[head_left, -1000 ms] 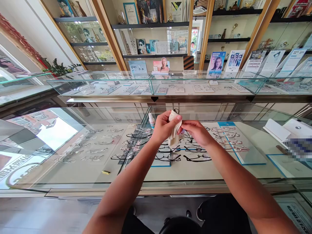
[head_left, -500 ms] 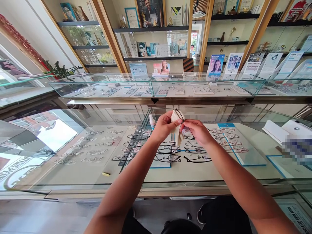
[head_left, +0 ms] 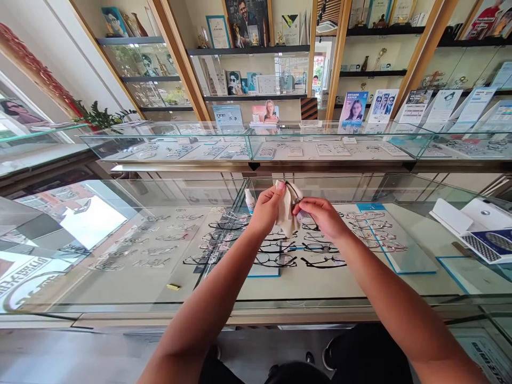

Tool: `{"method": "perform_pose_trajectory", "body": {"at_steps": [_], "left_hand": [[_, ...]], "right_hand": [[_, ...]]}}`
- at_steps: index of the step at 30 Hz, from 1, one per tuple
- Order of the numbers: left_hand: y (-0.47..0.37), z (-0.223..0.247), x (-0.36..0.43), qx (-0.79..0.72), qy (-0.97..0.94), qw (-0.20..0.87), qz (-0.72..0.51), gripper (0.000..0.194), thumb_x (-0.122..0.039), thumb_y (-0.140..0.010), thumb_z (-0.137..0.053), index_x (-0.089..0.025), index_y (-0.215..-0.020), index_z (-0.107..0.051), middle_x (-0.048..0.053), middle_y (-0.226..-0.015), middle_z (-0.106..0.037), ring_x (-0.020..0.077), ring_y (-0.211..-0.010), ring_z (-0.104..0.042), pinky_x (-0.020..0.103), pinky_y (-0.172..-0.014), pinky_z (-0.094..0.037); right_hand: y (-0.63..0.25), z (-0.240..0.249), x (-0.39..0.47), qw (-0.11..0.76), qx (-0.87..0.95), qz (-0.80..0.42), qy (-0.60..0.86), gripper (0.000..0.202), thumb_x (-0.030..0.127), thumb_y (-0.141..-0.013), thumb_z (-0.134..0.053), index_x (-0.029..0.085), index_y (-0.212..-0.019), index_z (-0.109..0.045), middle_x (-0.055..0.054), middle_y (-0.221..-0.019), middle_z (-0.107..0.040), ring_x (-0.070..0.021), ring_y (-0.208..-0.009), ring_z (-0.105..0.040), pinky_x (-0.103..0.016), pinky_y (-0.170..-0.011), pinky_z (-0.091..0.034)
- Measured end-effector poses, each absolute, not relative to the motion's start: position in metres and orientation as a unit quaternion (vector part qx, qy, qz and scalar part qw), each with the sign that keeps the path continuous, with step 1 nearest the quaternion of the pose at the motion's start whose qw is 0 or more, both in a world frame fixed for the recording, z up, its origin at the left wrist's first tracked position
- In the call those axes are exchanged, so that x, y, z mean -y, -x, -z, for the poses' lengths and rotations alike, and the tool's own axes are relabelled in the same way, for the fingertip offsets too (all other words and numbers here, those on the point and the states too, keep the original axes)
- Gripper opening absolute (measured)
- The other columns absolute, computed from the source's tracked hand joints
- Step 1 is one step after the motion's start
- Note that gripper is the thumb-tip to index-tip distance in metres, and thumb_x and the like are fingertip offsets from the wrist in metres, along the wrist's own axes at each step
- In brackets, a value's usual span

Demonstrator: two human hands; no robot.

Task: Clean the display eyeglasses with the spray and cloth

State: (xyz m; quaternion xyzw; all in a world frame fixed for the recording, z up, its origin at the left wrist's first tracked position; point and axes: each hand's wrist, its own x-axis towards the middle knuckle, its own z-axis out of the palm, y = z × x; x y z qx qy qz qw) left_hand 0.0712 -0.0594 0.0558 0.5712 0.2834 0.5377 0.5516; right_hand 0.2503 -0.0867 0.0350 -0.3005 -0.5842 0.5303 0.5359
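A cream cloth (head_left: 287, 210) hangs from my left hand (head_left: 267, 207), whose thumb and fingers pinch it at the top. Dark-framed glasses (head_left: 294, 189) stick out of the cloth, partly hidden by it. On the right side, my right hand (head_left: 322, 214) pinches the frame between thumb and fingers, close to the cloth's edge. Both hands are raised over the glass counter (head_left: 160, 298). Below and around them lie rows of glasses (head_left: 276, 260). Just left of my left hand stands a white spray bottle (head_left: 249, 200).
An open white case (head_left: 476, 226) rests at the right of the counter. A small yellow object (head_left: 173, 287) lies at the front left. Beyond stands a second glass display counter (head_left: 256, 166), with shelves of pictures behind it.
My left hand has shifted slightly left and its thumb now points up on the cloth. The cloth is spread wider and hangs differently. My right hand has barely moved.
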Motion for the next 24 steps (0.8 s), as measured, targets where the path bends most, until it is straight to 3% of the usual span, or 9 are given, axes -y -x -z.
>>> {"method": "perform_pose_trajectory", "body": {"at_steps": [7, 13, 19, 24], "left_hand": [[-0.070, -0.054, 0.056, -0.288, -0.525, 0.590, -0.541, 0.073, -0.089, -0.070, -0.091, -0.021, -0.081, -0.069, 0.000, -0.063, -0.068, 0.0185, -0.061, -0.070, 0.026, -0.054, -0.052], [-0.067, -0.056, 0.059, -0.294, -0.560, 0.601, -0.489, 0.073, -0.089, -0.073, -0.090, -0.018, -0.078, -0.072, 0.003, -0.068, -0.072, 0.0167, -0.060, -0.068, 0.028, -0.059, -0.055], [-0.066, -0.061, 0.067, -0.290, -0.607, 0.602, -0.430, 0.076, -0.091, -0.076, -0.086, -0.015, -0.078, -0.073, 0.003, -0.067, -0.069, 0.0115, -0.055, -0.056, 0.024, -0.051, -0.040], [-0.057, -0.062, 0.066, -0.301, -0.637, 0.588, -0.399, 0.076, -0.090, -0.083, -0.080, -0.015, -0.075, -0.071, 0.002, -0.063, -0.063, 0.0105, -0.051, -0.049, 0.025, -0.049, -0.031]], "right_hand": [[-0.261, -0.052, 0.089, 0.642, 0.525, -0.472, 0.300, 0.025, 0.052, -0.083, -0.084, 0.028, -0.076, -0.087, -0.006, -0.094, -0.082, -0.0285, -0.108, -0.073, -0.039, -0.090, -0.052], [-0.268, -0.050, 0.086, 0.678, 0.531, -0.405, 0.306, 0.019, 0.045, -0.089, -0.080, 0.029, -0.085, -0.090, -0.006, -0.107, -0.081, -0.0285, -0.114, -0.069, -0.041, -0.095, -0.053], [-0.270, -0.047, 0.086, 0.664, 0.576, -0.368, 0.303, 0.017, 0.047, -0.095, -0.083, 0.034, -0.096, -0.094, -0.004, -0.113, -0.078, -0.0265, -0.117, -0.069, -0.042, -0.103, -0.054], [-0.271, -0.052, 0.092, 0.641, 0.606, -0.336, 0.329, 0.023, 0.053, -0.096, -0.083, 0.033, -0.098, -0.094, -0.006, -0.114, -0.076, -0.0265, -0.114, -0.069, -0.042, -0.097, -0.055]]}}
